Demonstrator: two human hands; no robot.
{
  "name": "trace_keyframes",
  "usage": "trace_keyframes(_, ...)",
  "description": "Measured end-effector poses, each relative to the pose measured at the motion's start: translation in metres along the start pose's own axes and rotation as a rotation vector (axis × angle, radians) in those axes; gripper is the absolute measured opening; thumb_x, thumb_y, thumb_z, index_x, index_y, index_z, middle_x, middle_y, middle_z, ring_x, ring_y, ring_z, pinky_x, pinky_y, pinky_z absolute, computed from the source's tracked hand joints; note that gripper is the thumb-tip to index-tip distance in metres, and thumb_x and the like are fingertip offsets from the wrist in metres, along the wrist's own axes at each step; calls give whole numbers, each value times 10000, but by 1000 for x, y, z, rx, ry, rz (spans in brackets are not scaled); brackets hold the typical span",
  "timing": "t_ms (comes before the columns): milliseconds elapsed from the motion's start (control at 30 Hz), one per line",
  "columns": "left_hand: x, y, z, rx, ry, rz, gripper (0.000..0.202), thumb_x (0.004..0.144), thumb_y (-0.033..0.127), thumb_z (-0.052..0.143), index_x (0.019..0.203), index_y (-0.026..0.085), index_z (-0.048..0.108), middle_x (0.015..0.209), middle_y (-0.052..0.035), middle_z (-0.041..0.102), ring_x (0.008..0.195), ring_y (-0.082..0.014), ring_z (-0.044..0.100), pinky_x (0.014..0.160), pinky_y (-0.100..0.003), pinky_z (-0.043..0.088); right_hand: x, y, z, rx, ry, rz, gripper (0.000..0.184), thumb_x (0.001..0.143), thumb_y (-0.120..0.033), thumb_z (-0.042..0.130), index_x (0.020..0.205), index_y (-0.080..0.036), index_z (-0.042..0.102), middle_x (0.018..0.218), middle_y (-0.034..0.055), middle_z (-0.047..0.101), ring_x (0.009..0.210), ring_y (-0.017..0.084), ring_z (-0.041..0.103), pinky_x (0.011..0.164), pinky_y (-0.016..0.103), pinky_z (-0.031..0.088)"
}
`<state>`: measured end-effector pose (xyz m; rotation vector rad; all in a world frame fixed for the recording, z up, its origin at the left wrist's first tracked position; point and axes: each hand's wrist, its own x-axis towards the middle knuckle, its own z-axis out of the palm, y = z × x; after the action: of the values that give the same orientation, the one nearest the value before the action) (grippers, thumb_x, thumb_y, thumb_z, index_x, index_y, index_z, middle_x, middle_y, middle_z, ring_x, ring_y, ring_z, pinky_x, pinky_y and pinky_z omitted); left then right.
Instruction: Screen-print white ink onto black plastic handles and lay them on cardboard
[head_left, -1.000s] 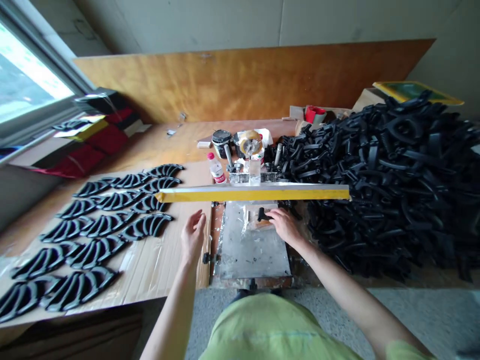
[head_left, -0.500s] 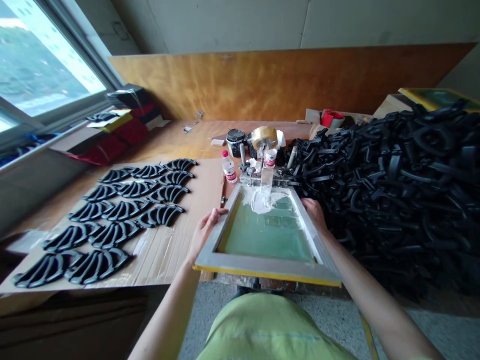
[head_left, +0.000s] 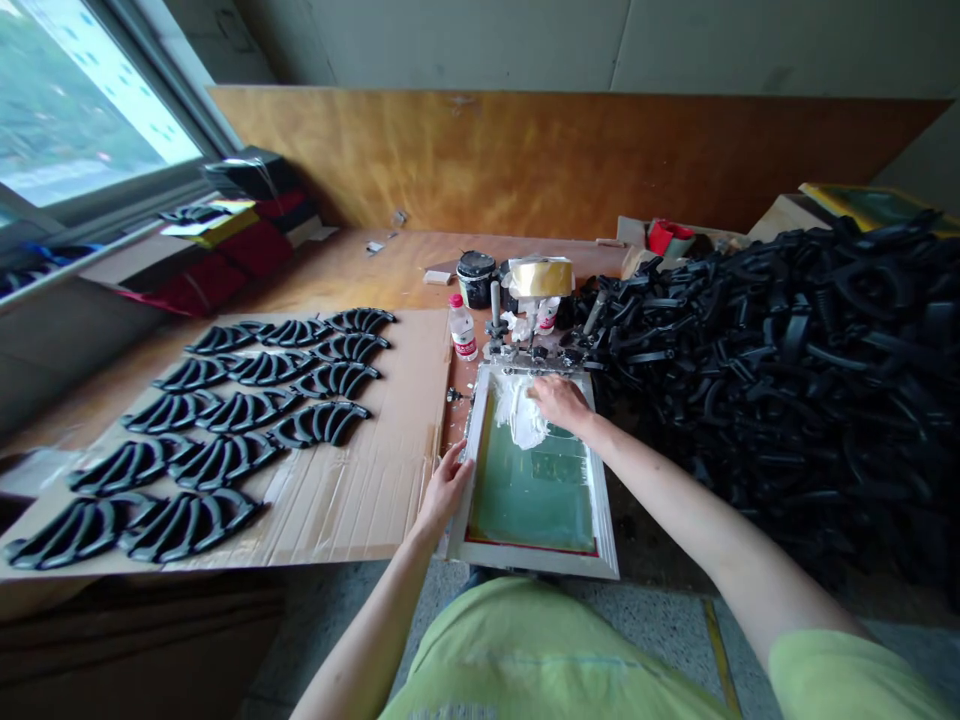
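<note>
A screen printing frame (head_left: 607, 530) with a green mesh lies in front of me, lower than before. White paste (head_left: 523, 425) is smeared across the mesh near its far end. My left hand (head_left: 448, 487) is closed lightly at the frame's left edge, thumb close to the rim. Over the paste, my right hand (head_left: 561, 402) has its fingers closed around what appears to be the squeegee, which is mostly hidden. A metal clamp (head_left: 536, 358) stands at the frame's far end, with a roll of tape (head_left: 540, 278) above it.
Several black curved plastic parts (head_left: 191, 525) lie in rows on cardboard (head_left: 390, 500) at left. A big heap of black parts (head_left: 780, 400) fills the right side. A red-capped bottle (head_left: 463, 330) and a dark tub (head_left: 475, 280) stand beyond the frame.
The frame has gone from tilted up to lying lower and flatter. My right hand has left its right edge and moved onto the paste, where the squeegee stood. My left hand stays at the left edge.
</note>
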<state>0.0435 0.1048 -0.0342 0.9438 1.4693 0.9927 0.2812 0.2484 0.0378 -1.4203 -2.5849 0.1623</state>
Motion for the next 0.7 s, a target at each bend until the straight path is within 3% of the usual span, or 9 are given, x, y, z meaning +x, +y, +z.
trace_keyframes(100, -2, 0, 1, 1, 12, 0, 671, 769, 546, 593, 1339, 207, 485, 830, -19, 672, 653, -142, 589, 569, -231, 434, -31, -7, -2, 36, -40, -236, 175, 782, -63, 488, 850, -148, 625, 856, 99, 637, 881, 222, 551, 763, 309, 412)
trace_keyframes(200, -4, 2, 1, 18, 23, 7, 653, 777, 549, 583, 1329, 213, 496, 842, -24, 673, 662, -148, 591, 572, -234, 438, -43, -7, -11, 109, -103, -407, 141, 791, -93, 510, 805, -174, 624, 805, 61, 624, 829, 199, 545, 731, 288, 408)
trace_keyframes(367, -6, 5, 0, 51, 29, 14, 645, 784, 546, 581, 1324, 203, 496, 811, -24, 663, 658, -143, 585, 573, -232, 442, -42, -6, -5, 128, 42, -269, 172, 816, -90, 497, 855, -171, 644, 853, 67, 627, 886, 207, 543, 750, 296, 423)
trace_keyframes(533, -8, 10, 1, 49, 49, 10, 645, 771, 549, 595, 1306, 200, 506, 769, -15, 655, 623, -138, 586, 550, -229, 440, -58, -9, 2, 163, 39, -353, 207, 831, -86, 500, 936, -169, 657, 910, 71, 644, 944, 207, 548, 820, 305, 436)
trace_keyframes(633, -12, 22, -1, 20, 33, 0, 665, 746, 548, 621, 1302, 201, 509, 764, -16, 662, 618, -147, 600, 539, -233, 444, -36, -7, -11, 242, 66, -247, 168, 853, -199, 576, 1001, -209, 655, 914, 37, 660, 872, 183, 583, 784, 285, 447)
trace_keyframes(700, -17, 39, -4, -30, -4, -8, 701, 731, 536, 646, 1331, 215, 481, 769, -12, 671, 616, -148, 607, 540, -232, 448, -9, 0, -24, 259, 117, -108, 334, 835, -244, 628, 1168, -257, 603, 1009, 23, 666, 886, 176, 601, 794, 277, 450)
